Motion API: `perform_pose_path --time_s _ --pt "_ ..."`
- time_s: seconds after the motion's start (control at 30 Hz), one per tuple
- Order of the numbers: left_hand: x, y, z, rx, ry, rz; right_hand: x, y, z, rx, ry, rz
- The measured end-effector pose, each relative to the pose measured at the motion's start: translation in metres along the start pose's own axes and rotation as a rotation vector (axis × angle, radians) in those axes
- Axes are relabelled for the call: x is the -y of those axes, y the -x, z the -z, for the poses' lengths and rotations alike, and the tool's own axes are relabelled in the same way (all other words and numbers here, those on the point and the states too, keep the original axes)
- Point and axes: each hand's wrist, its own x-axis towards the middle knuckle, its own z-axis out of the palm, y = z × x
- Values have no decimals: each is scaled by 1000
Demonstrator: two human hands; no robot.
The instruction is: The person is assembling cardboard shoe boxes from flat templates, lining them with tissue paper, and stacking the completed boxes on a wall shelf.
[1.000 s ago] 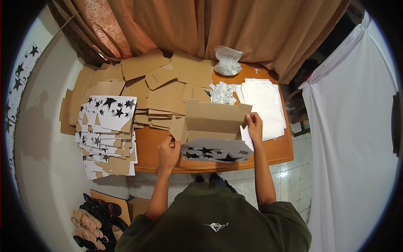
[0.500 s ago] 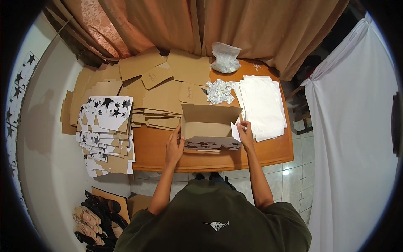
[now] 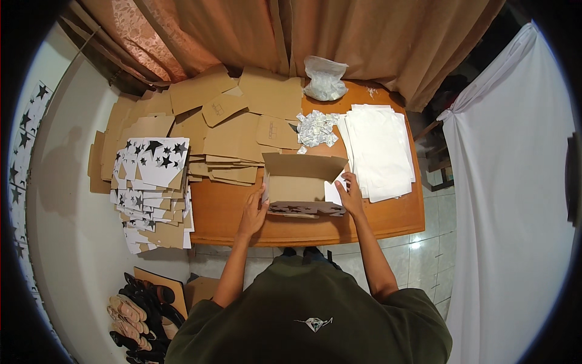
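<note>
An open cardboard box (image 3: 296, 188) stands near the table's front edge, its inside plain brown and its front wall printed with black stars on white. Its back panel stands up, tilted away from me. My left hand (image 3: 254, 213) grips the box's left end, thumb toward the front corner. My right hand (image 3: 350, 195) holds the right end, fingers bent over the edge by a white flap (image 3: 333, 193) that leans into the box. The fingertips of both hands are partly hidden by the box walls.
Star-printed cardboard sheets (image 3: 154, 164) are stacked at the left. Flat brown cardboard pieces (image 3: 230, 136) cover the back left. Small white packets (image 3: 317, 128) lie in a heap behind the box, a plastic bag (image 3: 325, 82) beyond. White sheets (image 3: 379, 151) are stacked on the right.
The white flap at the box's right end has tipped inward, and my right hand has shifted slightly left and down with it. My left hand keeps its place at the left end.
</note>
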Motion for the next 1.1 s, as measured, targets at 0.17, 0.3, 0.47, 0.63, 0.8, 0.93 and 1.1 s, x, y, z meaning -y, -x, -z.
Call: perform_pose_path --time_s 0.17,0.3,0.47,0.63,0.8,0.93,1.1 --pt "-2 3 1 57 -344 -175 -2 13 -9 -1 94 66" --pt "-10 4 -8 65 -312 -186 -1 15 -6 5 57 16" --pt "1 5 -15 -25 -282 -169 3 24 9 219 -163 96" --pt "-4 2 -20 -44 -278 -115 13 31 4 256 161 78" --pt "-6 -15 1 41 -272 -142 33 33 7 220 365 116" --pt "2 -51 17 210 -130 -140 52 24 12 263 390 190" --pt "0 -88 22 407 -117 -38 70 18 12 296 459 276"
